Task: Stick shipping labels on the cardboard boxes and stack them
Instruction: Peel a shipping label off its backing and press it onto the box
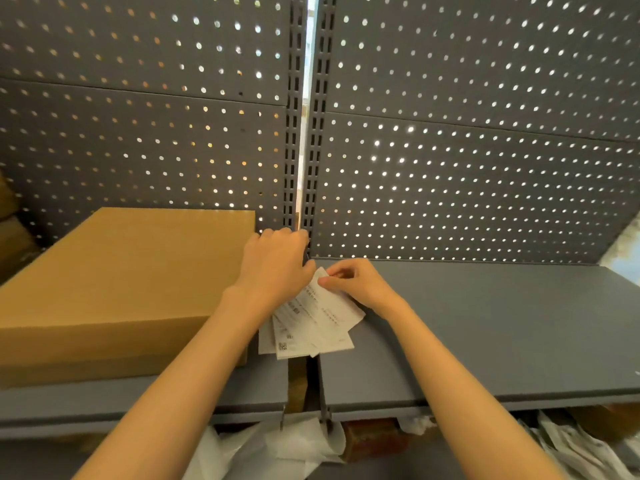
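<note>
A flat brown cardboard box (114,285) lies on the left part of a grey shelf (502,334). Just right of it, my left hand (277,265) holds a fanned bundle of white shipping labels (311,327) above the shelf, its fingers curled over the top of the bundle. My right hand (353,282) pinches the upper corner of the top label between thumb and fingers. The labels' upper left part is hidden behind my left hand. No label shows on the box's visible faces.
A grey pegboard wall (450,150) rises behind the shelf, with a slotted upright (304,133) at the middle. More brown boxes (14,230) sit at the far left. Crumpled white paper (298,448) and brown items lie on the level below.
</note>
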The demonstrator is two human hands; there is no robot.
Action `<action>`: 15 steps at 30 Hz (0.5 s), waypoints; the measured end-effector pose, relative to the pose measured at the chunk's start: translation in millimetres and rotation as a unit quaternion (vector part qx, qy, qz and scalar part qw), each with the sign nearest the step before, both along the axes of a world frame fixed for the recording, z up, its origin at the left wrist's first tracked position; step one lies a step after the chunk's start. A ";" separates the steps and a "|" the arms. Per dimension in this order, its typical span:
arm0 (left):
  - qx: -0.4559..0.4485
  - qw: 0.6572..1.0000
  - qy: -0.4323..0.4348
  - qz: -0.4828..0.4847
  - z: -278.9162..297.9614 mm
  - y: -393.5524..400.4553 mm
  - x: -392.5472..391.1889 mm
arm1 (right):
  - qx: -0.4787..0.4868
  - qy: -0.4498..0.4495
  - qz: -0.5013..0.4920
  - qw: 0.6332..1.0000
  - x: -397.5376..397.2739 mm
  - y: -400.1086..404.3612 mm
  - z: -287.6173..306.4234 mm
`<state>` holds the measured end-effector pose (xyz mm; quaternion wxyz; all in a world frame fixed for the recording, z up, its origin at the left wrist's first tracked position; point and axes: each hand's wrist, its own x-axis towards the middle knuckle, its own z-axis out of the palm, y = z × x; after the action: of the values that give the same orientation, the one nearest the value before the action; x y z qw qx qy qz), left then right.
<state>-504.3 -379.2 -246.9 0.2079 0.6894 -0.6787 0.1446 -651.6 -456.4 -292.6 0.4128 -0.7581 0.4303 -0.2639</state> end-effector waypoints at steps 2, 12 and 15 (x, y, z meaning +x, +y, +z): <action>0.001 1.000 -0.001 0.011 0.0 -0.5 -5.3 | -0.009 -0.010 0.014 1.000 -4.4 -3.4 0.8; 0.033 0.999 0.015 0.018 -0.6 -2.0 -22.3 | -0.055 -0.078 0.041 0.995 -15.8 -5.5 9.9; 0.048 0.998 0.032 0.017 -1.7 -3.3 -24.4 | -0.051 -0.103 0.020 0.993 -18.6 -4.3 12.7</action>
<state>-528.8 -382.5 -248.6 0.1936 0.7146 -0.6658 0.0931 -670.2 -460.7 -279.9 0.4211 -0.7553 0.3563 -0.3541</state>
